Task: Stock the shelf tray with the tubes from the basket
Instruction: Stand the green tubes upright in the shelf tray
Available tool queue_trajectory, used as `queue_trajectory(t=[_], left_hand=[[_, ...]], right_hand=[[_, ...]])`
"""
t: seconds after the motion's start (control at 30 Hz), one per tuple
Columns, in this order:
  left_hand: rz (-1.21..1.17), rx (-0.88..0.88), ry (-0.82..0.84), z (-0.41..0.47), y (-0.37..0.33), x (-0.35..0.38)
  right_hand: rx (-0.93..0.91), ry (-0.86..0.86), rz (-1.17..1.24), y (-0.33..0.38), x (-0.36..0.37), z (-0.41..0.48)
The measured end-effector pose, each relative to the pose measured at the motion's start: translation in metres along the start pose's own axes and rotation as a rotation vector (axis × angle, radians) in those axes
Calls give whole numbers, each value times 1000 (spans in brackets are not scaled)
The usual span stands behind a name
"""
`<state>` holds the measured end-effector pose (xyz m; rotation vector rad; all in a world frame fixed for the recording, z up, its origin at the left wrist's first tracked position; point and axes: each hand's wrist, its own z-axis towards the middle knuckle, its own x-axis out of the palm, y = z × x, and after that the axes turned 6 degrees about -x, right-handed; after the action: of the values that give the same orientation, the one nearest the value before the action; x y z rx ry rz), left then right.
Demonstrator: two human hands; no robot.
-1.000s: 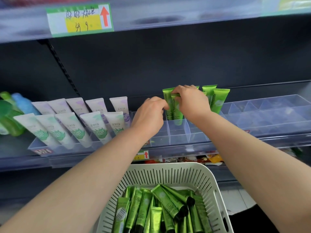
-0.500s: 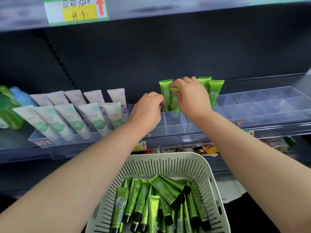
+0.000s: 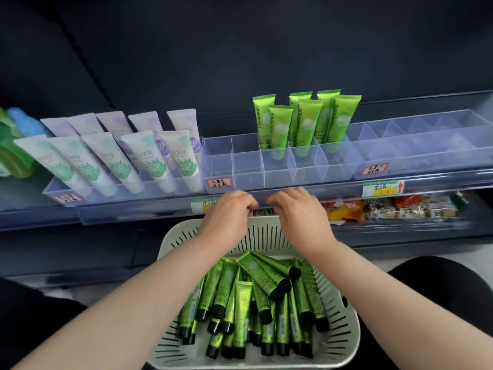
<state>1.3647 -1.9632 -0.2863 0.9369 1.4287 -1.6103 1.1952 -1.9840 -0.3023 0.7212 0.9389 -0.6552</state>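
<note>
Green tubes [image 3: 248,303] are heaped in the white basket [image 3: 344,340] at lower centre. Six are stood in the clear shelf tray [image 3: 248,169] above. They are judged light, soft and glossy, and best pinched mid-body. Nothing is held by the left hand [image 3: 226,217] or right hand [image 3: 301,217], and the fingers [image 3: 241,199] are loosely curled. Pale tubes [image 3: 149,161] are shelved at left, against a dark backing.

The bright green plastic tubes [image 3: 309,121] standing in the clear plastic shelf tray [image 3: 277,169] say "Chamomile" up their sides. The yellow and green paper tag [image 3: 382,188] shows a red arrow pointing up (its writing is too blurry to read).
</note>
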Motion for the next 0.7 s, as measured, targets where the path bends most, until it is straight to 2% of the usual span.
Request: queue_trajectory(t=[0.1,0.27,0.47,0.53,0.7], left_hand=[[6,-56,49,-16,17,21],[54,-127,147,-41,45,56],[64,-208,260,-52,65,86],[77,-248,283,-53,69,93],[65,-311,366,-46,76,108]], right_hand=[[16,125,-13,-1,22,-18],[146,559,-11,-13,62,-44],[297,884,-8,-19,96,-56],[319,933,-15,-19,105,-60],[350,922,-70,-18,115,-57]])
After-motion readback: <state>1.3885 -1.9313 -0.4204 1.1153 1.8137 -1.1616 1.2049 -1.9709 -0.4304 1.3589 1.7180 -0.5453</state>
